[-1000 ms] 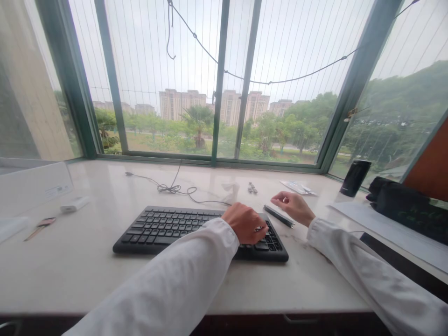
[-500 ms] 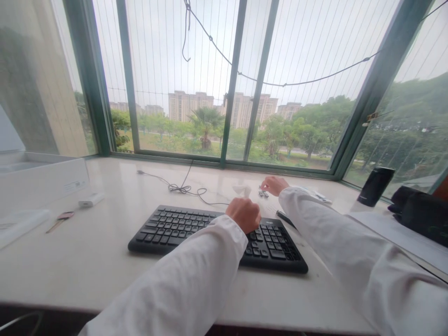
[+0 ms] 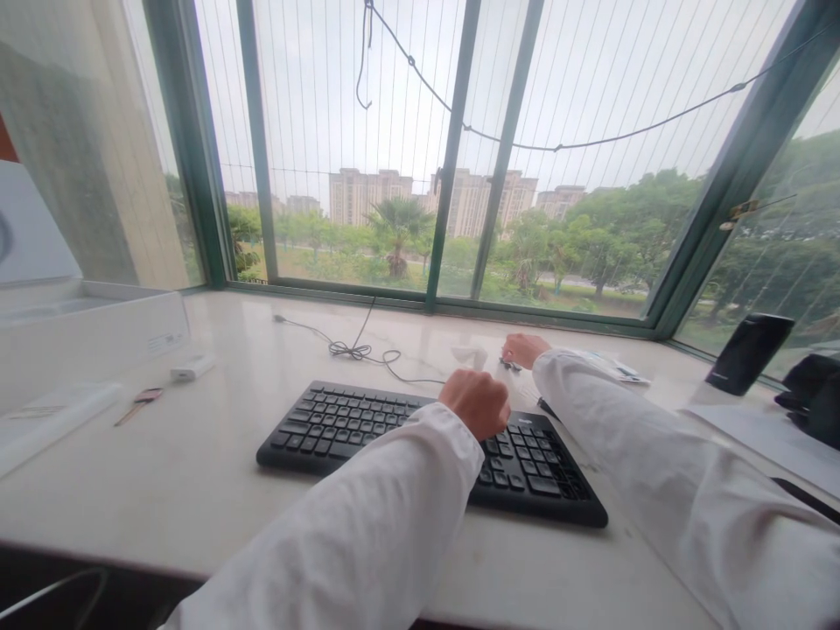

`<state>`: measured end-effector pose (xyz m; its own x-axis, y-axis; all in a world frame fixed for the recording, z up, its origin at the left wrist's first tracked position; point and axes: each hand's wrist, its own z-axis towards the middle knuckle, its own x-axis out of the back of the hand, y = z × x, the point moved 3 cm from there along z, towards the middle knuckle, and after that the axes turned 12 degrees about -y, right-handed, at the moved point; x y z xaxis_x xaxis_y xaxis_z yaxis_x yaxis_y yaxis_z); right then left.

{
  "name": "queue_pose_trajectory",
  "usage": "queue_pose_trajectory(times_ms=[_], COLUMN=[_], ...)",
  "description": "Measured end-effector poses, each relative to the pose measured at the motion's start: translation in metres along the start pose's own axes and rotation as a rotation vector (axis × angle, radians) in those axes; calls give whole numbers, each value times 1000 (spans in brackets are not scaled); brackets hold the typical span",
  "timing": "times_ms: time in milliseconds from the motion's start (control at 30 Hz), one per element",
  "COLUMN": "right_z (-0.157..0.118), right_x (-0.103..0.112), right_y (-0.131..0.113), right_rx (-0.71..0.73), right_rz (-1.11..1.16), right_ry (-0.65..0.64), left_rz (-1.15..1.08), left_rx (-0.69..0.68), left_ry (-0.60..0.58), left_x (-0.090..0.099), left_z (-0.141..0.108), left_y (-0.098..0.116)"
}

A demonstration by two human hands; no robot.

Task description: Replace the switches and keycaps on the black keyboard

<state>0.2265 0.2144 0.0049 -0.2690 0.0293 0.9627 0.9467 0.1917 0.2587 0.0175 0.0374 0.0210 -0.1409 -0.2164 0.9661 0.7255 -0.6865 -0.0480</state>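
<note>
Black keyboard attended at a window sill

In the head-worn view, the left hand was posed over the middle of the keyboard, curled into a narrow, fist-like shape. The fingertips were hidden by the hand itself, so whether anything was held could not be told. The right hand was seen just beyond the keyboard's far edge, towards its right end, with the fingers bent down close to small dark metal items. The grip there was narrow, but a hold on those items could not be confirmed. Both arms were covered by white sleeves.

A scrap of white paper was placed just left of the metal items, beyond the keyboard. A tangled black cable lay behind the keyboard's left half. Left of the keyboard, a small white plug-like unit and a key with a pink head were laid near a white box. A black cylindrical container stood well to the right of the keyboard, against the window.
</note>
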Motion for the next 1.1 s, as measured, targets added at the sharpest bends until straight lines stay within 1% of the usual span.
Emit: queue_pose_trajectory(times_ms=[167,300,400,533,633,700,767,933,1100], right_z=[-8,-24,-49,-103,-146,-169,-185,-201,-211], right_x=[12,26,32,34,29,24,19,14,16], right_y=[-7,-9,-10,-17,-21,-20,-16,-9,-15], right_rx=[38,55,102,261,350,363,354,386,471], right_rz=[15,41,53,132,215,277,340,433,462], right_ry=[107,203,254,388,405,420,432,390,377], left_rz=[-4,-6,2,17,31,37,41,34,-28], left_rx=[-6,19,39,55,67,73,78,78,33], left_ry=[2,5,3,3,5,2,0,37,50], left_x=[2,2,2,3,3,2,0,-4,-6], left_z=[0,0,0,-1,-1,-1,-1,-1,-2], left_y=[-2,-3,-4,-3,-2,0,1,3,11])
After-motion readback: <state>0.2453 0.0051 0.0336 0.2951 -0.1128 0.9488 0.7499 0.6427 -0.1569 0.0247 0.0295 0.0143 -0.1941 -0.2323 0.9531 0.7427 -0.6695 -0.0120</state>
